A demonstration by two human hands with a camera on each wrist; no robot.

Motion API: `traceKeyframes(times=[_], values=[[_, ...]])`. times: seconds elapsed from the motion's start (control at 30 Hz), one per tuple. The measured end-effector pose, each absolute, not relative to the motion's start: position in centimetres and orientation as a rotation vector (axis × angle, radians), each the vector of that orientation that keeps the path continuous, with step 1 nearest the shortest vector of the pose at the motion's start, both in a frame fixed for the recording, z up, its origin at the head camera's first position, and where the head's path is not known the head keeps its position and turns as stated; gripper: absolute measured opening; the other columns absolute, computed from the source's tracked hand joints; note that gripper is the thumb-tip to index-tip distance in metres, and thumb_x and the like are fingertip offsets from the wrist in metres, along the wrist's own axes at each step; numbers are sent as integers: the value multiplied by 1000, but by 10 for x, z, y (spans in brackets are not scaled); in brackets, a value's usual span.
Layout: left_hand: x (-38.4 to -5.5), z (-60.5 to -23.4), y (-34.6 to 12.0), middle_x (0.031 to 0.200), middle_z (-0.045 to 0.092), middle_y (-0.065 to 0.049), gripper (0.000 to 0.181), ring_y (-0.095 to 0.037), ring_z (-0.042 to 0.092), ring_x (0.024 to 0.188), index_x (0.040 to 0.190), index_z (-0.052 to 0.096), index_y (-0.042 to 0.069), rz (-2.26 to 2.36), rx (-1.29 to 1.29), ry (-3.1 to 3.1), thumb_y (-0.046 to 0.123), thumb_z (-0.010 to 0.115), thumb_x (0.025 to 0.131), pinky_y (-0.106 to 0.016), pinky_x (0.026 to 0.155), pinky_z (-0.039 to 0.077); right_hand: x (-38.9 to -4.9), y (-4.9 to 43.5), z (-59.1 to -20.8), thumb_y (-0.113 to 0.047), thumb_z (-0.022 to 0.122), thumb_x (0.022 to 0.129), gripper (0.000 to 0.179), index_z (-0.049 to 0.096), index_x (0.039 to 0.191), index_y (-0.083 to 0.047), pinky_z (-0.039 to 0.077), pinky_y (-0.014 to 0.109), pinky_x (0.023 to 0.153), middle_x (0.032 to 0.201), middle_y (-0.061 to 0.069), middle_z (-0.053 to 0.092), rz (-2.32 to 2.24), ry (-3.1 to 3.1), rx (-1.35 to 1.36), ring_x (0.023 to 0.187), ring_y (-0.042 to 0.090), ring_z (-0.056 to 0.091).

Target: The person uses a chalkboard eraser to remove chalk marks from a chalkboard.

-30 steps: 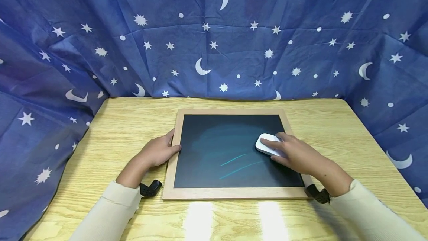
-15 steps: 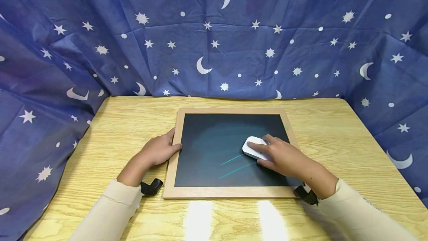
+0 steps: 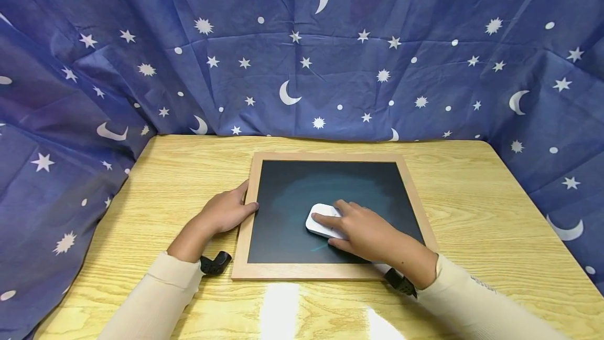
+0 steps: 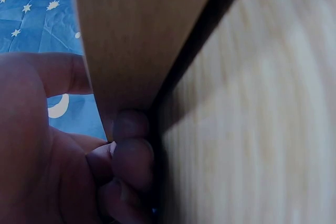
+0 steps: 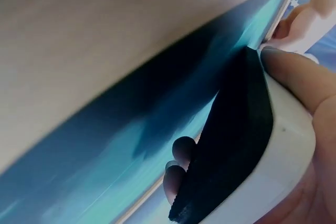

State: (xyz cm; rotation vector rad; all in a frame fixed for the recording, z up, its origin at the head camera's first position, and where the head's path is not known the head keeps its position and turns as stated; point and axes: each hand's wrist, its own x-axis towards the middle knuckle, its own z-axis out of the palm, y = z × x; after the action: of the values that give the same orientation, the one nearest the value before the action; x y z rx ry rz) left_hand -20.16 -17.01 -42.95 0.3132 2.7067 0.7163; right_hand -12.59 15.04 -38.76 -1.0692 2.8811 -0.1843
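A small chalkboard (image 3: 283, 188) in a pale wooden frame lies on the table. My left hand (image 3: 226, 211) grips its left edge, thumb over the frame; in the left wrist view the fingers (image 4: 134, 163) curl against the side of the wooden frame (image 4: 142, 30). With my right hand (image 3: 365, 230) I hold a white board eraser (image 3: 323, 216) over the lower middle of the board. Its black felt underside (image 5: 231, 140) faces the board in the right wrist view, fingers and thumb on either side. A short teal chalk line (image 3: 319, 248) shows just below the eraser, and faint teal smears cover the middle.
The wood-grain table (image 3: 189, 161) extends around the board on all sides. Behind and beside it hangs a blue curtain (image 3: 330, 67) with moons and stars. A black wrist camera (image 3: 215, 264) sits by the left wrist, and another (image 3: 400, 281) by the right.
My right hand has swept the eraser left and slightly toward me across the board. Of two teal lines, only a short piece shows now. The left hand keeps its place on the frame.
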Motion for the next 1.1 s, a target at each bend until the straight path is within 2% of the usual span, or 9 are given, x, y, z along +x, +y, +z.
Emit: traceKeyframes(times=[0.37, 0.47, 0.7, 0.87, 1.1], values=[[-202, -429, -169, 111, 72, -11, 78, -18, 65, 73, 162, 17, 20, 709, 303, 2713, 41, 51, 95, -36, 66, 48, -126, 141, -389, -33, 73, 91, 57, 55, 145, -28, 56, 47, 82, 125, 19, 59, -201, 2868, -1102, 99, 32, 64], [-202, -429, -168, 110, 72, -11, 78, -18, 65, 73, 162, 16, 21, 704, 297, 2712, 42, 50, 95, -35, 66, 48, -127, 148, -389, -31, 74, 90, 58, 56, 145, -28, 55, 44, 82, 122, 17, 60, -213, 2863, -1092, 95, 30, 63], [-202, -428, -169, 110, 72, -12, 78, -19, 65, 73, 162, 16, 24, 684, 271, 2715, 43, 50, 94, -35, 67, 47, -127, 173, -386, -32, 75, 90, 58, 55, 145, -31, 55, 47, 85, 128, 17, 59, -200, 2884, -959, 104, 32, 63], [-201, -427, -168, 108, 72, -12, 77, -18, 65, 71, 162, 17, 22, 704, 288, 2702, 41, 50, 95, -35, 65, 48, -125, 197, -385, -32, 75, 90, 59, 54, 145, -30, 55, 48, 86, 126, 19, 60, -171, 2912, -873, 105, 33, 64], [-200, -427, -168, 105, 72, -11, 77, -17, 64, 69, 162, 18, 21, 704, 287, 2699, 41, 50, 96, -35, 65, 48, -120, 235, -382, -27, 77, 88, 58, 58, 143, -28, 54, 45, 74, 118, 21, 61, -205, 2958, -778, 95, 31, 64]])
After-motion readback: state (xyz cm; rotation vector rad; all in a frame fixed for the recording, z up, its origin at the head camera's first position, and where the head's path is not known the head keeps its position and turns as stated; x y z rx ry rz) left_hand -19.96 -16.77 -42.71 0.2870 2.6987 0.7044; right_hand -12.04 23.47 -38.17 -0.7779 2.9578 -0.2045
